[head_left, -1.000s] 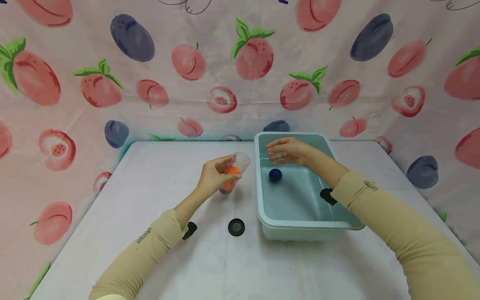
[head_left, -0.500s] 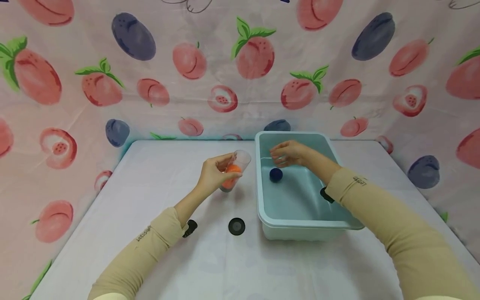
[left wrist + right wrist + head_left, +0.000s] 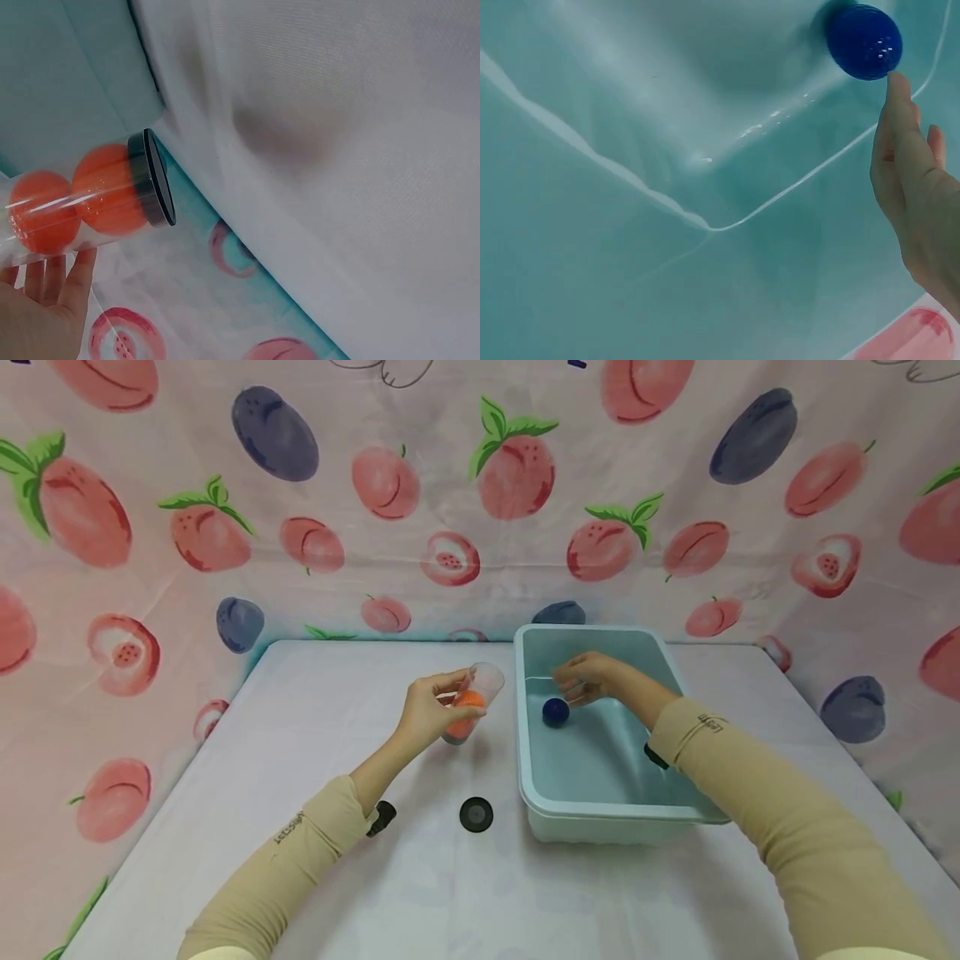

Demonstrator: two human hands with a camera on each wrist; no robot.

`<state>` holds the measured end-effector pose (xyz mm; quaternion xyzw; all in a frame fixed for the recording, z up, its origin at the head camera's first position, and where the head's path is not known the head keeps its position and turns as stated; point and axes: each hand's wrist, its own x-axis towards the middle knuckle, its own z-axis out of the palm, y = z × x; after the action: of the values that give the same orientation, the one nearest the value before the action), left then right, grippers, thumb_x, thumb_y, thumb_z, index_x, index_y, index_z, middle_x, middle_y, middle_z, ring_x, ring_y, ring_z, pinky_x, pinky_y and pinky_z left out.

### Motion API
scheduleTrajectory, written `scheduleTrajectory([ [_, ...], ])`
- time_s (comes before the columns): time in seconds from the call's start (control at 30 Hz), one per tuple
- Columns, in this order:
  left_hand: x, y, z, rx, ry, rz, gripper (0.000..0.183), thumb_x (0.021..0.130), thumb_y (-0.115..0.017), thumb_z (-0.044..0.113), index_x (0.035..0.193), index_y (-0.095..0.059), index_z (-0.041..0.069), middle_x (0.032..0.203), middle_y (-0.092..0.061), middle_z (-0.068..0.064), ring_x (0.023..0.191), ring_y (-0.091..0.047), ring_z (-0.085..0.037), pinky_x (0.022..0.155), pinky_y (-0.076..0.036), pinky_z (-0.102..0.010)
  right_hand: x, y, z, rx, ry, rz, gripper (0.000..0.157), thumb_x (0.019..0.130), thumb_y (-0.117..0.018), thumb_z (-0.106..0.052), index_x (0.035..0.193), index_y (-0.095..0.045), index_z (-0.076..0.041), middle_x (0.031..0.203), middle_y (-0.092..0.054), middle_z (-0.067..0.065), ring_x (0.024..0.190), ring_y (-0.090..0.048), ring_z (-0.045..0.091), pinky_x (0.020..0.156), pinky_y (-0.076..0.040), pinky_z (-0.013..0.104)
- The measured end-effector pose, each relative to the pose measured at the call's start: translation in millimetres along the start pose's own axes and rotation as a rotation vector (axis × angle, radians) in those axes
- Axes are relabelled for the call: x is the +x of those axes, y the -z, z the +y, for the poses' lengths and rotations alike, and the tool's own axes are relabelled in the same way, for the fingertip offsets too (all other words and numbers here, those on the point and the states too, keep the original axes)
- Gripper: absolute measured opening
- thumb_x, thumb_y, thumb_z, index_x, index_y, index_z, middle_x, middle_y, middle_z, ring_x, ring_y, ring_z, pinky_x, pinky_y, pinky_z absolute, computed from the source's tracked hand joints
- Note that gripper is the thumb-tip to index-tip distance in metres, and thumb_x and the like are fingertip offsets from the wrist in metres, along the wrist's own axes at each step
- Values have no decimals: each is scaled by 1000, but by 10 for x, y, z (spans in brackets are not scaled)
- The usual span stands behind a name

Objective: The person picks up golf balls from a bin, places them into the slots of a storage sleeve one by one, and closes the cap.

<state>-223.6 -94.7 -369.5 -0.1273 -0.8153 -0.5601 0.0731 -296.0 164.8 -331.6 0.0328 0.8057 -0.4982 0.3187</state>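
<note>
My left hand (image 3: 426, 712) grips a clear cylindrical tube (image 3: 487, 680), tilted, above the table and left of the tub. Inside the tube are two orange balls (image 3: 110, 189), stacked against its black bottom cap (image 3: 154, 178). The tube's upper end is uncapped. My right hand (image 3: 592, 678) reaches down into a pale blue-green tub (image 3: 622, 811), its fingers loosely extended. A dark blue ball (image 3: 556, 712) lies in the tub just beside the fingertips. In the right wrist view the fingertips meet the edge of the ball (image 3: 865, 42); whether they touch it I cannot tell.
A round black lid (image 3: 476, 814) lies on the white table (image 3: 337, 693) in front of the tube, left of the tub. The tub's raised rim surrounds my right hand. A fruit-print cloth (image 3: 450, 485) hangs behind the table.
My right hand has lowered into the tub, coming closer to the blue ball. My left hand and the tube have stayed nearly still.
</note>
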Motion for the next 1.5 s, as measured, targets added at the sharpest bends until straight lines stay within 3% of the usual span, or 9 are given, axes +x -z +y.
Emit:
scheduleTrajectory([
  [0.4, 8, 15, 16, -25, -30, 18, 57, 68, -83, 5, 122, -63, 5, 115, -67, -16, 106, -63, -27, 91, -53, -39, 162, 2, 75, -63, -44, 41, 53, 96, -49, -14, 141, -31, 8, 133, -42, 30, 105, -53, 33, 102, -45, 47],
  [0.67, -11, 22, 9, -17, -22, 13, 58, 69, -82, 7, 123, -63, 5, 117, -66, -16, 106, -62, -29, 92, -53, -41, 642, 153, 345, -82, -60, 50, 57, 85, -68, -17, 133, -46, 3, 109, -55, 24, 88, -61, 30, 81, -57, 39],
  [0.77, -14, 22, -1, -13, -30, 9, 58, 69, -82, 6, 123, -62, 5, 117, -66, -15, 106, -63, -29, 91, -53, -41, 596, 68, 321, -126, -91, 68, 58, 85, -68, -15, 134, -43, 6, 112, -52, 25, 93, -61, 33, 83, -57, 38],
  [0.83, -16, 22, -7, -16, -36, 7, 57, 69, -82, 5, 123, -62, 4, 117, -66, -16, 106, -63, -29, 91, -53, -42, 420, -48, 234, -165, -121, 99, 57, 89, -61, -11, 136, -37, 10, 119, -47, 27, 103, -59, 35, 91, -54, 39],
  [1.0, -18, 18, -8, -20, -47, 5, 57, 69, -82, 4, 122, -63, 2, 116, -66, -17, 106, -62, -30, 91, -53, -43, 292, -149, 187, -163, -138, 111, 52, 92, -56, -9, 135, -37, 12, 119, -43, 26, 112, -54, 39, 98, -49, 41],
  [1.23, -43, 16, -1, -27, -32, -8, 58, 68, -82, 3, 122, -63, 4, 117, -66, -17, 108, -62, -30, 90, -54, -40, 511, -99, 341, -182, -99, 126, 48, 85, -66, -8, 125, -47, 11, 124, -47, 29, 106, -60, 37, 89, -55, 39],
  [1.37, -47, 19, -7, -30, -36, 0, 57, 67, -82, 3, 121, -64, 4, 113, -67, -17, 106, -62, -29, 90, -54, -40, 807, 53, 503, -161, -59, 82, 44, 79, -74, -11, 113, -56, 10, 104, -54, 24, 85, -64, 30, 75, -59, 34],
  [1.47, -51, 15, -11, -33, -43, -2, 57, 67, -82, 3, 121, -64, 4, 114, -67, -17, 106, -63, -29, 90, -54, -41, 695, 2, 443, -175, -39, 90, 42, 83, -69, -10, 115, -54, 12, 95, -51, 18, 82, -62, 28, 81, -58, 35],
  [1.5, -53, 12, -13, -34, -45, -4, 57, 67, -82, 2, 121, -64, 4, 115, -67, -17, 107, -63, -30, 90, -54, -41, 554, -70, 362, -200, -55, 107, 43, 86, -65, -8, 121, -50, 14, 98, -51, 19, 87, -61, 28, 88, -55, 37],
])
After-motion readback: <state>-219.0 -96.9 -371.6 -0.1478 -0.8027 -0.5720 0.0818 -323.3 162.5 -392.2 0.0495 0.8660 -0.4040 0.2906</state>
